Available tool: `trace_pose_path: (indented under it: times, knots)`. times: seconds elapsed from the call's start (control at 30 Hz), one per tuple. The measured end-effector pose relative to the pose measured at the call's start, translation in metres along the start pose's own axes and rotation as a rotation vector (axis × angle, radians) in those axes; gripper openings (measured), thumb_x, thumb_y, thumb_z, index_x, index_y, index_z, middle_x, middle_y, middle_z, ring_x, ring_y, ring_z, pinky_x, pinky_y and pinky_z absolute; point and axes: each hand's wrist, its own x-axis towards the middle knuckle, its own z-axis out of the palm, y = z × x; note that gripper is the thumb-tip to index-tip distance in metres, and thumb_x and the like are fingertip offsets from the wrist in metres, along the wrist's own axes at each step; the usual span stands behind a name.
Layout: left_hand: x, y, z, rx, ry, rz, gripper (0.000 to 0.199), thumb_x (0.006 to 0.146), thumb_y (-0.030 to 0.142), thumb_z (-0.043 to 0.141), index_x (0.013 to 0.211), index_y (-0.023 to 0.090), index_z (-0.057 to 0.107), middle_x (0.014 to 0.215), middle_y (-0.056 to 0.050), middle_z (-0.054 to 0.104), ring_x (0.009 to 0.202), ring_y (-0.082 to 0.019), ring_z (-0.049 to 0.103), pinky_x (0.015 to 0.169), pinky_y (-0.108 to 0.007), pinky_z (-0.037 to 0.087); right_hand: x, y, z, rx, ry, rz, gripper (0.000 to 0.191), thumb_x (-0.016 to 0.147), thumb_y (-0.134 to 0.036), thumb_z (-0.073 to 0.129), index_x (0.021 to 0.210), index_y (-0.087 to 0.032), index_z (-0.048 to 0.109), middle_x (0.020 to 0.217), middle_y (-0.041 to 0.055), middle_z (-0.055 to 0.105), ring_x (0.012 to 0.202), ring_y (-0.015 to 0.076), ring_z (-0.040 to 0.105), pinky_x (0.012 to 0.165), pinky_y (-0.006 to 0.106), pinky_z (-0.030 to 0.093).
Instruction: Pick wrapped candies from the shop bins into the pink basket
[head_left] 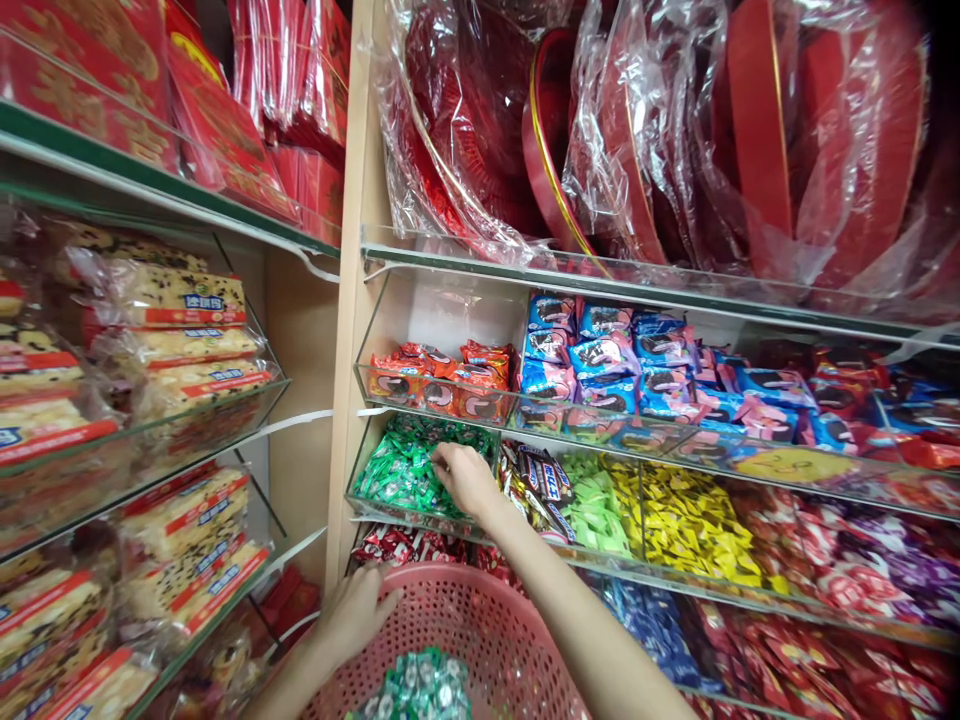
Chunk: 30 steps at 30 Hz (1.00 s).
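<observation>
My right hand reaches into a clear shelf bin heaped with small green-wrapped candies. Its fingers are curled together at the candies' surface; whatever is between them is hidden. At the left side of a pink perforated plastic basket, my left hand is closed on the rim, its thumb toward the inside. Loose green-wrapped candies lie in the bottom of the basket. Right beside my right wrist are dark-wrapped chocolate bars in the adjoining compartment.
Light green candies and yellow candies fill bins to the right. Above are red packets and blue cookie packets. Wrapped pastry bars occupy glass shelves at left. Plastic-covered red round items stand on top.
</observation>
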Motion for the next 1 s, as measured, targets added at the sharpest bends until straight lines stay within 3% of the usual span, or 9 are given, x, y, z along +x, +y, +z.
trace_pose_path:
  times: [0.17, 0.37, 0.6, 0.73, 0.87, 1.0]
  knots:
    - [0.002, -0.004, 0.004, 0.012, 0.005, 0.037, 0.044, 0.088, 0.038, 0.042, 0.123, 0.016, 0.056, 0.119, -0.013, 0.061, 0.108, -0.024, 0.058, 0.088, -0.028, 0.043, 0.019, 0.007, 0.022, -0.148, -0.062, -0.115, 0.028, 0.083, -0.016, 0.052, 0.110, -0.021, 0.057, 0.110, 0.0068, 0.057, 0.102, 0.0188, 0.051, 0.080, 0.027, 0.039]
    - [0.003, -0.006, 0.006, -0.004, 0.010, 0.028, 0.042, 0.087, 0.039, 0.043, 0.121, 0.019, 0.057, 0.122, -0.012, 0.059, 0.109, -0.023, 0.057, 0.089, -0.027, 0.042, 0.028, 0.001, 0.032, -0.175, -0.040, -0.191, 0.032, 0.084, -0.018, 0.052, 0.116, -0.023, 0.055, 0.117, 0.0063, 0.054, 0.106, 0.0208, 0.047, 0.084, 0.030, 0.040]
    - [0.001, -0.005, 0.005, 0.021, 0.001, 0.044, 0.041, 0.088, 0.038, 0.041, 0.119, 0.018, 0.059, 0.118, -0.012, 0.060, 0.106, -0.022, 0.058, 0.086, -0.026, 0.042, 0.030, 0.001, 0.035, -0.199, -0.075, -0.177, 0.027, 0.086, -0.018, 0.049, 0.111, -0.020, 0.059, 0.109, 0.0069, 0.059, 0.103, 0.0210, 0.048, 0.083, 0.030, 0.039]
    - [-0.001, -0.003, 0.003, 0.029, -0.001, 0.041, 0.041, 0.089, 0.037, 0.041, 0.120, 0.017, 0.058, 0.119, -0.013, 0.059, 0.106, -0.022, 0.058, 0.085, -0.027, 0.043, 0.028, 0.003, 0.035, -0.168, -0.029, -0.149, 0.022, 0.089, -0.017, 0.045, 0.102, -0.019, 0.063, 0.102, 0.0065, 0.061, 0.099, 0.0188, 0.051, 0.081, 0.027, 0.039]
    - [-0.002, -0.003, 0.002, 0.005, 0.004, 0.055, 0.042, 0.088, 0.036, 0.041, 0.121, 0.016, 0.058, 0.119, -0.014, 0.060, 0.106, -0.023, 0.059, 0.085, -0.027, 0.043, 0.025, 0.000, 0.028, -0.013, 0.097, -0.097, 0.024, 0.092, -0.019, 0.041, 0.096, -0.019, 0.064, 0.099, 0.0068, 0.063, 0.097, 0.0164, 0.054, 0.082, 0.026, 0.040]
    - [0.001, -0.006, 0.006, -0.008, 0.019, 0.057, 0.044, 0.088, 0.037, 0.042, 0.123, 0.015, 0.056, 0.121, -0.014, 0.059, 0.108, -0.023, 0.058, 0.088, -0.028, 0.042, 0.000, -0.011, 0.020, 0.557, 0.296, 0.013, 0.015, 0.085, -0.027, 0.054, 0.086, -0.017, 0.066, 0.086, 0.0041, 0.066, 0.080, 0.0142, 0.058, 0.075, 0.026, 0.044]
